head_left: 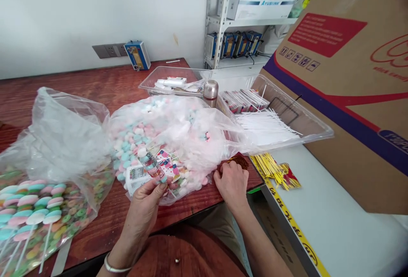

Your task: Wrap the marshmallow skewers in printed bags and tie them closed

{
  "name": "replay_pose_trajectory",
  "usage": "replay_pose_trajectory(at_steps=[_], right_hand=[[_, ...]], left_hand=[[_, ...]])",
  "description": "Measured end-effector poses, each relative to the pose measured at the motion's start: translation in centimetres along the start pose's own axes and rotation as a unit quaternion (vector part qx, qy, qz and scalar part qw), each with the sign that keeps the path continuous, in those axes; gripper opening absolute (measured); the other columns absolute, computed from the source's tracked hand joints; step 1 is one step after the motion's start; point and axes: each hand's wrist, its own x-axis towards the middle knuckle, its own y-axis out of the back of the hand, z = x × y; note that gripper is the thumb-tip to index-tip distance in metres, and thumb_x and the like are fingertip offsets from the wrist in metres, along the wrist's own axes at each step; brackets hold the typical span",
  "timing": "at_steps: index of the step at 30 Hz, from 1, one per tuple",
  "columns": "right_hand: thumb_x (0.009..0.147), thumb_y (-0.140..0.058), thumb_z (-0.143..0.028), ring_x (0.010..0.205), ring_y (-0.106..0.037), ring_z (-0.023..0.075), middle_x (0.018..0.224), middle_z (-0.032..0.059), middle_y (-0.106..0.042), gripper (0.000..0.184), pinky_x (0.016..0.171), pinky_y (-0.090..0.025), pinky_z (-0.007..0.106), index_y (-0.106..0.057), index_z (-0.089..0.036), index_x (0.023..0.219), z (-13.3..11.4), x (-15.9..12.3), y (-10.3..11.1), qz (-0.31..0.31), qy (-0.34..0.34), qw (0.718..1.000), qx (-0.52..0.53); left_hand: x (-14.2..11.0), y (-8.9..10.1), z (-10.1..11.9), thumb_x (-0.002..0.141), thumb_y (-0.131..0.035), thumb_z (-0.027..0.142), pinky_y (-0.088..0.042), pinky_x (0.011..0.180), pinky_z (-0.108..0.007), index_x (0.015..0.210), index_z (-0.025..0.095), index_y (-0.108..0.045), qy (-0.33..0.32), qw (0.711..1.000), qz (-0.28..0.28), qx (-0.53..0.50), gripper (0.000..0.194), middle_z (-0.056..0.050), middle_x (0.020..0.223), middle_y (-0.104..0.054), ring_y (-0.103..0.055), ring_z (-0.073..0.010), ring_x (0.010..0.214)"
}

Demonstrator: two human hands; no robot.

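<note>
My left hand is closed around the lower end of a marshmallow skewer in a clear printed wrapper, held tilted above the bag of marshmallows. Close to the table's front right corner, my right hand has its fingers curled down onto a bundle of shiny red-gold twist ties; its fingertips are hidden. Printed wrappers and cards lie on the big clear bag of pastel marshmallows, just beyond my left hand. More marshmallow skewers rest at the far left on a bag of ring-shaped candies.
A clear tray holds white sticks and stacked packets. Behind the marshmallows stand a steel flask and another plastic tray. Yellow twist ties lie on the white surface beside a large cardboard box at right.
</note>
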Motion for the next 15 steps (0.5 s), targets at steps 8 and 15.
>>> replay_pose_trajectory(at_steps=[8, 15], right_hand=[[0.085, -0.053, -0.017, 0.081, -0.055, 0.0247, 0.081, 0.0087, -0.060, 0.015, 0.071, -0.035, 0.035, -0.059, -0.019, 0.071, 0.9, 0.1, -0.5, 0.035, 0.004, 0.992, 0.122], [0.097, -0.044, -0.032, 0.087, -0.060, 0.0202, 0.091, 0.0075, -0.064, 0.020, 0.078, -0.048, 0.033, -0.056, -0.020, 0.086, 1.7, -1.2, 2.0, 0.080, 0.015, 0.946, 0.315]], left_hand=[[-0.1, -0.5, 0.1, 0.042, -0.095, 0.036, -0.056, 0.065, -0.026, 0.071, 0.017, -0.076, 0.015, 1.000, -0.002, -0.002, 0.040, -0.004, 0.074, -0.077, -0.068, -0.0152, 0.061], [0.7, 1.2, 0.0, 0.065, -0.081, 0.047, -0.051, 0.062, -0.029, 0.082, 0.018, -0.073, -0.066, 0.987, -0.046, 0.137, 0.034, -0.003, 0.071, -0.071, -0.063, -0.0175, 0.062]])
